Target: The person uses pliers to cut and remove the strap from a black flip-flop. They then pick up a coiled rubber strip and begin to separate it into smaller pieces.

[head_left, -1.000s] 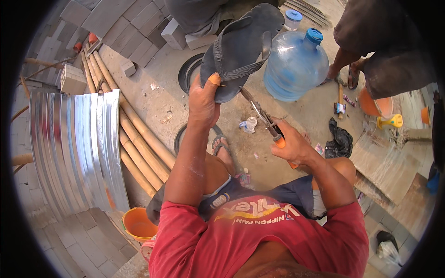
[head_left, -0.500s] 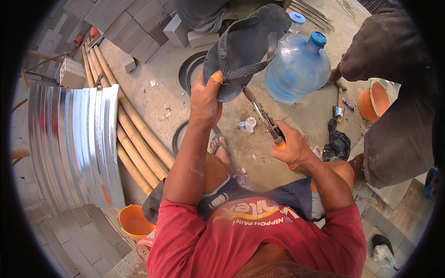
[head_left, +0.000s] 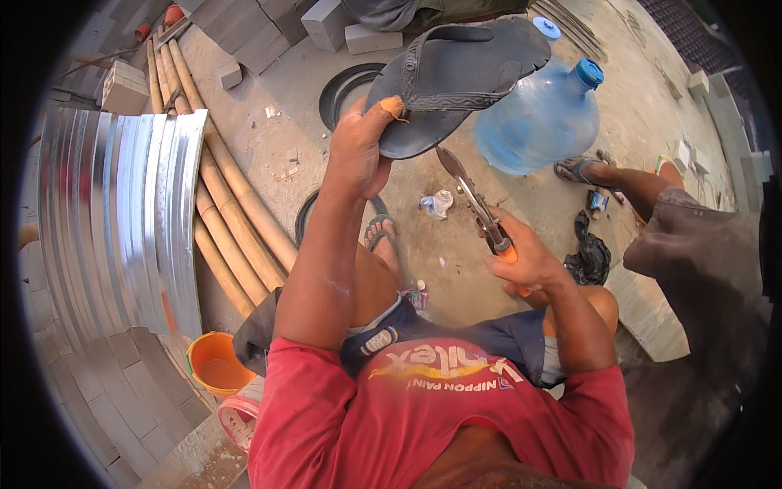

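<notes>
A black flip-flop (head_left: 456, 90) is held up by its near end in my left hand (head_left: 361, 155), with the thumb on top beside the strap. That thumb has an orange-brown wrapping on its tip. My right hand (head_left: 529, 257) is wrapped round the orange handles of metal snips (head_left: 476, 196). The snips point up and left, blades together, their tip close to the flip-flop's lower edge; whether they touch I cannot tell. Beyond the flip-flop, a large blue water bottle (head_left: 538, 122) stands on the floor, partly hidden by it.
Bamboo poles (head_left: 244, 204) and corrugated metal sheet (head_left: 122, 220) lie on the left. An orange bucket (head_left: 220, 363) stands near my left side. Another person's leg (head_left: 676, 220) is at the right, near a black plastic bag (head_left: 590, 253). Grey blocks (head_left: 326, 24) lie at the back.
The flip-flop has tilted flatter and reaches further right. The snips have shifted slightly right and down, still in my right hand. The person at right has changed stance, with a sandalled foot showing.
</notes>
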`<action>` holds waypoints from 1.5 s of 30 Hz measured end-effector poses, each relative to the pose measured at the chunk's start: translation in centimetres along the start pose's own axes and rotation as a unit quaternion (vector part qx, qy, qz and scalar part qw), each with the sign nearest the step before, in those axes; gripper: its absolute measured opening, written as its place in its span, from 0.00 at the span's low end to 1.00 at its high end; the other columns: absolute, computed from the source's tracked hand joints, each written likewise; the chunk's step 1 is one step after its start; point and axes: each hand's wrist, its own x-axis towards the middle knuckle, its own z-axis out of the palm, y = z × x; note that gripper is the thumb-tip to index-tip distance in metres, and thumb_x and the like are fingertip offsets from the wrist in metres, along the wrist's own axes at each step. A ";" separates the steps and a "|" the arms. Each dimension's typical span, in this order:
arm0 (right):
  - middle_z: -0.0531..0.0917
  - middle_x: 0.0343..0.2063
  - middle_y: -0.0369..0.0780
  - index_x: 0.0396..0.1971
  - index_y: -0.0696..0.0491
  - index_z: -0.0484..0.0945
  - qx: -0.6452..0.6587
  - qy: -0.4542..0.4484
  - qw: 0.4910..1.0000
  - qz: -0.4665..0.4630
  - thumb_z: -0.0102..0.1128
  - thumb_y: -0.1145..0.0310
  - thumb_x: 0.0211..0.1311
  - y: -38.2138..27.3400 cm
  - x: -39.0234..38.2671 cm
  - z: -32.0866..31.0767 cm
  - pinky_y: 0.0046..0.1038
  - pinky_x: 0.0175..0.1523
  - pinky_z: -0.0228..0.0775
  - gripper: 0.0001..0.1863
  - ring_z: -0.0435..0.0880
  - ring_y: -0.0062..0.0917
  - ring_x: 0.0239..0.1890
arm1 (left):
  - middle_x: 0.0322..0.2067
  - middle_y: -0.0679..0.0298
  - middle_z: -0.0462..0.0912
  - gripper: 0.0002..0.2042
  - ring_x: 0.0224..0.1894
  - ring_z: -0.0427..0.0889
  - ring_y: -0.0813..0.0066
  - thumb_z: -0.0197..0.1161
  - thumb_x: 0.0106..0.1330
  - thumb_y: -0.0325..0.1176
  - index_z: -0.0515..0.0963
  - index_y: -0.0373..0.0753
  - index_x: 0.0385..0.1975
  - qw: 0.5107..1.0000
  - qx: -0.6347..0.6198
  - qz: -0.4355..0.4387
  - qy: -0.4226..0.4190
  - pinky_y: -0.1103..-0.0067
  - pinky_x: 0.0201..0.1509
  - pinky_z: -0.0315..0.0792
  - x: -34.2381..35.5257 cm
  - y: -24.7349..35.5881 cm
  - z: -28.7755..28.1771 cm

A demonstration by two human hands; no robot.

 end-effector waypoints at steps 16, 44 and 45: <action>0.70 0.53 0.49 0.64 0.62 0.58 0.006 -0.080 0.995 0.054 0.61 0.63 0.46 0.4 0.0 -0.9 0.31 0.64 0.56 0.43 0.69 0.37 0.59 | 0.45 0.57 0.79 0.20 0.43 0.79 0.73 0.59 0.65 0.32 0.68 0.29 0.53 0.995 0.075 -0.053 -0.033 0.75 0.49 0.75 0.1 0.1 -1.1; 0.75 0.33 0.40 0.41 0.61 0.72 0.004 -0.063 0.997 0.042 0.60 0.61 0.39 0.2 -0.1 -0.8 0.26 0.46 0.66 0.27 0.73 0.25 0.36 | 0.41 0.59 0.80 0.21 0.42 0.79 0.76 0.63 0.61 0.33 0.71 0.27 0.50 0.990 0.100 -0.051 -0.081 0.79 0.48 0.74 0.4 -0.3 -1.4; 0.75 0.32 0.39 0.42 0.61 0.73 0.003 -0.067 0.997 0.046 0.60 0.61 0.39 0.2 -0.1 -0.9 0.26 0.45 0.66 0.27 0.73 0.25 0.36 | 0.42 0.59 0.80 0.21 0.42 0.79 0.76 0.63 0.61 0.33 0.71 0.27 0.50 0.991 0.099 -0.049 -0.081 0.79 0.48 0.74 0.4 -0.4 -1.4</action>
